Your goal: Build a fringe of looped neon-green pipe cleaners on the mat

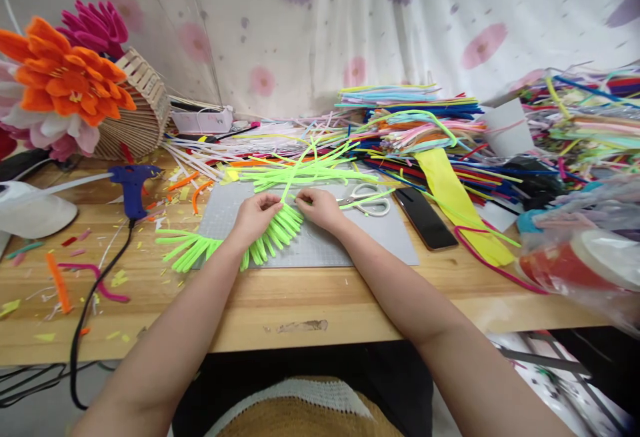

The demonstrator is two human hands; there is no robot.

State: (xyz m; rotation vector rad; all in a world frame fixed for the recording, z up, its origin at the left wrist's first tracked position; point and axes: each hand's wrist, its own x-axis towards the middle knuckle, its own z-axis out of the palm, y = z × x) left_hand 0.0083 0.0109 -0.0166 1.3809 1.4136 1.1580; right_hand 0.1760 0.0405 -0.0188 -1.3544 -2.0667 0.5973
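A fringed strip of bright green pipe cleaners [287,227] fans out over the grey cutting mat [340,250], and its left end spreads past the mat's edge. My left hand [257,218] is closed in a pinch on the strip's upper edge, around a green stem. Close beside it, my right hand [319,207] has its fingers pressed together at the strip's right end; what they pinch is too small to make out. Loose green pipe cleaners [310,173] lie just beyond both hands. White-handled scissors [373,200] rest right of my right hand, partly under a green stem.
At left are a blue glue gun [133,187] with its black cord, coloured scraps, and a basket [143,100] of fuzzy flowers. A black phone [425,218] and yellow strip [457,207] lie right. Bundled pipe cleaners [415,123] line the back.
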